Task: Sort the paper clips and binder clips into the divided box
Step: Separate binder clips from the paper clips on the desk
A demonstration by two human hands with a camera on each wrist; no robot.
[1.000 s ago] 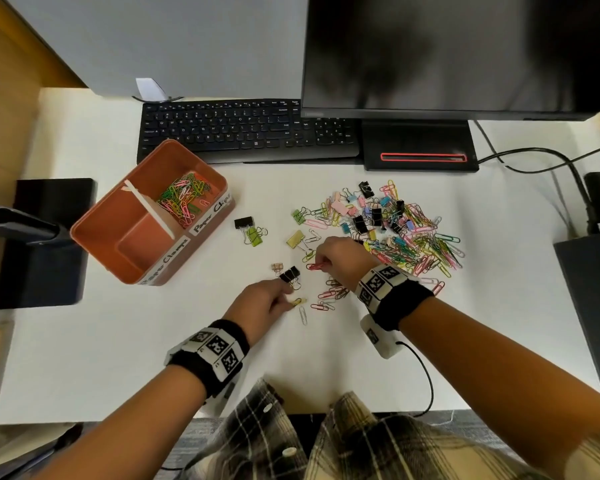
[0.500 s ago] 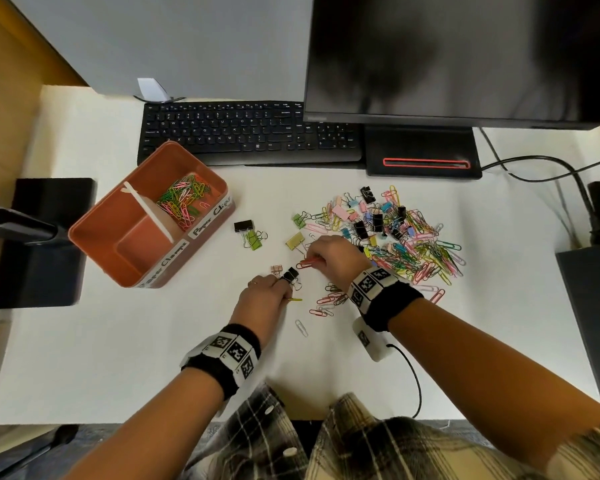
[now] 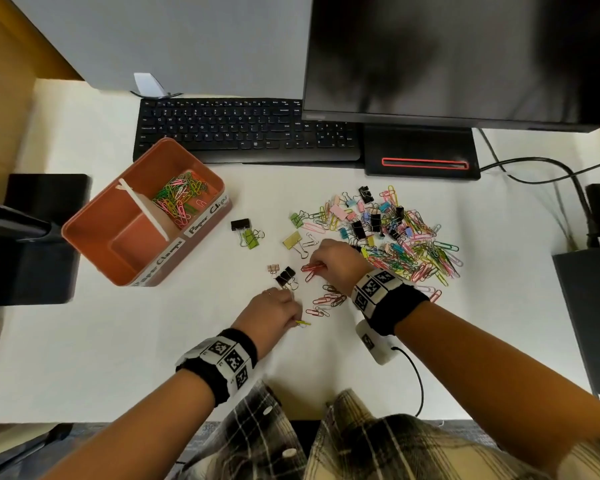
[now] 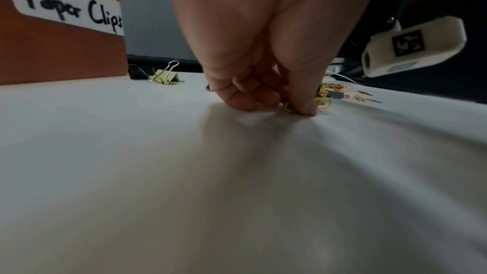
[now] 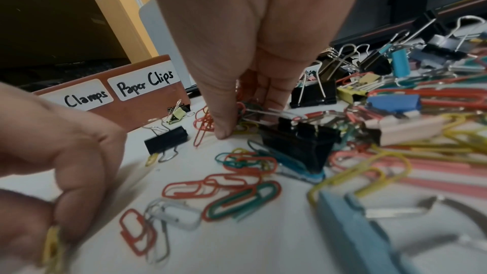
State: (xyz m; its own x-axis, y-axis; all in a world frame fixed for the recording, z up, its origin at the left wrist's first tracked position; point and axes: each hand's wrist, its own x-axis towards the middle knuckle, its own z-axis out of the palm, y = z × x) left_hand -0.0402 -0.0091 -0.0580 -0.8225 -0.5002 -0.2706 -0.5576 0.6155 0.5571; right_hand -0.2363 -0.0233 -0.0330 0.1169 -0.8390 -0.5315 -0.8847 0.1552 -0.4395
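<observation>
An orange divided box (image 3: 94,237) stands at the left; its far compartment, labelled Paper Clips, holds several coloured paper clips (image 3: 179,199), and the near one, labelled Clamps, looks bare. A mixed pile of paper clips and binder clips (image 3: 388,233) lies at centre right. My left hand (image 3: 274,311) pinches a yellow paper clip (image 3: 303,323) (image 4: 288,108) against the desk. My right hand (image 3: 333,261) grips several red paper clips (image 3: 310,268) (image 5: 204,124) at the pile's near-left edge. A black binder clip (image 3: 285,276) lies between the hands.
A black keyboard (image 3: 246,131) and a monitor with its stand (image 3: 420,157) line the back. A black and a green binder clip (image 3: 246,232) lie near the box. Loose red clips (image 3: 328,301) sit by my right wrist. Cables (image 3: 534,168) run at the right.
My left hand drew back toward me with the yellow paper clip. My right hand stayed at the pile's edge, gathering red clips.
</observation>
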